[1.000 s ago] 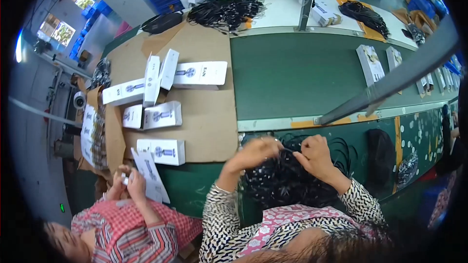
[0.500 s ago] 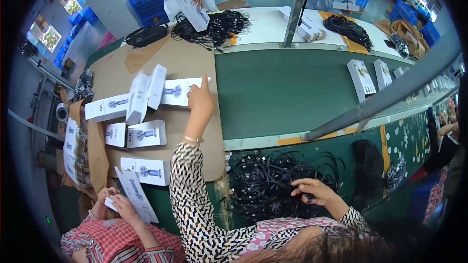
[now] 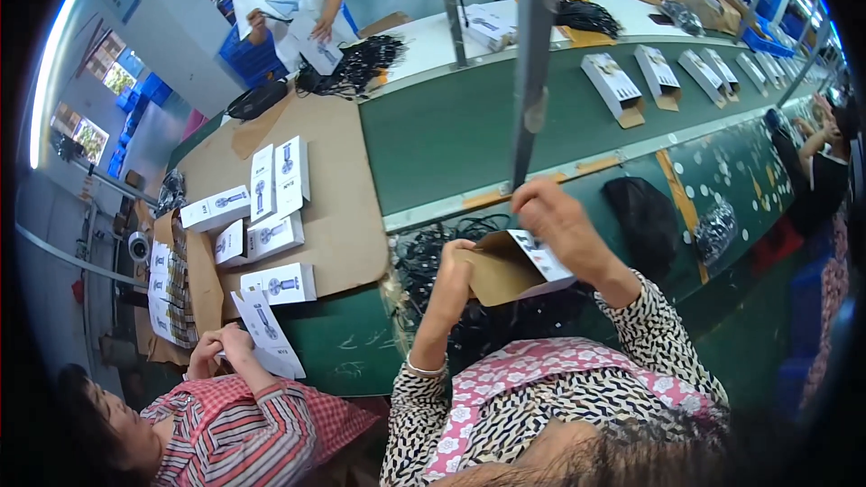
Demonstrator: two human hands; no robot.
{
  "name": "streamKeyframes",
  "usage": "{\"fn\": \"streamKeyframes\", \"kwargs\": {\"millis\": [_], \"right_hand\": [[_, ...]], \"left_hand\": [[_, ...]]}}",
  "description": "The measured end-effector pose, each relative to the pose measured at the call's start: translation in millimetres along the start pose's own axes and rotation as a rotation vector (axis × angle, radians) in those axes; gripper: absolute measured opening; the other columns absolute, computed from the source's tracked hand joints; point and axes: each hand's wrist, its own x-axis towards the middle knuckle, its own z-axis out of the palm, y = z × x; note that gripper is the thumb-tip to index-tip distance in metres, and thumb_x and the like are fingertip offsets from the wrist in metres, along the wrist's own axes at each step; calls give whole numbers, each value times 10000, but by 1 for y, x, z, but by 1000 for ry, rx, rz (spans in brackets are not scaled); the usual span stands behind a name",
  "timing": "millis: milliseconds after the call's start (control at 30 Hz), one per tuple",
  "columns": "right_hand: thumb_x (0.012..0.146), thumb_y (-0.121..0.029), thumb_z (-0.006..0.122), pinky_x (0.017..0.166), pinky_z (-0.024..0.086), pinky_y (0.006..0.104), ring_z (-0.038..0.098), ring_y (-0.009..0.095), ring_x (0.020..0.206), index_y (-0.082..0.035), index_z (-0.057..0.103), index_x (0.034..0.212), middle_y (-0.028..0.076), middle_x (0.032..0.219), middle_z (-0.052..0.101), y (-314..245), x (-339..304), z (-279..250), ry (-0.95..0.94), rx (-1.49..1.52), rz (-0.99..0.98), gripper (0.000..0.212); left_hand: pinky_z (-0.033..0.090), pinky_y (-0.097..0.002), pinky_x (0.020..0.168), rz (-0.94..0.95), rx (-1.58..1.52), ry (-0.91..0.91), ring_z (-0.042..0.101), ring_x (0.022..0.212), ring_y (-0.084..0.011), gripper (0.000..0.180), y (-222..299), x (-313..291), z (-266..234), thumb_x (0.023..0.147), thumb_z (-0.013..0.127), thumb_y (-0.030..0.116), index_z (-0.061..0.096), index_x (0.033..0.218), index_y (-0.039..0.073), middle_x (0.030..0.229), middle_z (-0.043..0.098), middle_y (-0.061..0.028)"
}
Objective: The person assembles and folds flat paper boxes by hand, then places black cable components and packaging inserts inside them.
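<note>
Over the front worktable, my left hand (image 3: 451, 289) grips one side of a white carton (image 3: 541, 263) with its end open, showing the brown inside. My right hand (image 3: 570, 230) is just above the carton, fingers curled inward and a little blurred; what they hold, if anything, is hidden. Below and behind the carton lies a heap of black straps or cords (image 3: 422, 261), partly covered by my hands and the carton.
Several printed white cartons (image 3: 287, 176) lie on the cardboard sheet (image 3: 338, 216) at left. A seated co-worker (image 3: 262, 397) handles a flat carton (image 3: 269, 334). A metal post (image 3: 530, 72) rises before me; cartons (image 3: 613, 86) stand on the green conveyor (image 3: 451, 153).
My left hand has come back from the cartons at left and now holds one in front of me. My right hand has risen from the black heap to the carton. The view has shifted.
</note>
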Motion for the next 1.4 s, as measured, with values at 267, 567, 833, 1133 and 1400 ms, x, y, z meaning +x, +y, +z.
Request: {"fn": "streamKeyframes", "kwargs": {"millis": [267, 567, 833, 1133, 1400], "right_hand": [[800, -88, 592, 868, 417, 387, 499, 334, 1033, -2, 515, 1120, 183, 1124, 487, 12, -69, -38, -243, -500, -219, 340], [713, -62, 583, 606, 485, 282, 609, 213, 717, 28, 587, 1029, 125, 988, 606, -78, -107, -119, -302, -253, -702, 329], [840, -136, 505, 571, 481, 244, 557, 143, 617, -15, 641, 1058, 114, 962, 611, -58, -82, -144, -98, -289, -778, 284], [706, -55, 582, 590, 487, 270, 615, 196, 666, 28, 594, 1039, 130, 940, 625, -12, -109, -221, -184, -64, -484, 343], [844, -94, 537, 588, 493, 322, 623, 292, 661, 58, 552, 979, 158, 820, 630, 150, -150, -207, 212, -114, 597, 204]], "left_hand": [[474, -242, 600, -49, -41, -110, 515, 793, -118, 309, -4, -3, 68, 851, 339, 185, 359, 1134, 61, 981, 464, -74], [498, -359, 826, -92, -314, -251, 521, 1049, -224, 486, 9, 23, 135, 849, 354, 127, 227, 1313, 58, 1196, 427, -142], [499, -288, 706, -40, -353, -142, 576, 819, -139, 361, -36, 136, 190, 872, 518, 80, 389, 1207, 36, 1028, 563, -65], [495, -332, 756, 57, -595, 82, 547, 932, -199, 508, -96, 258, 215, 863, 526, 15, 275, 1301, 80, 1120, 483, -100], [464, -228, 601, -186, -116, 107, 561, 674, -142, 516, -139, 261, 182, 866, 580, 237, 332, 1247, -6, 839, 565, -81]]}}
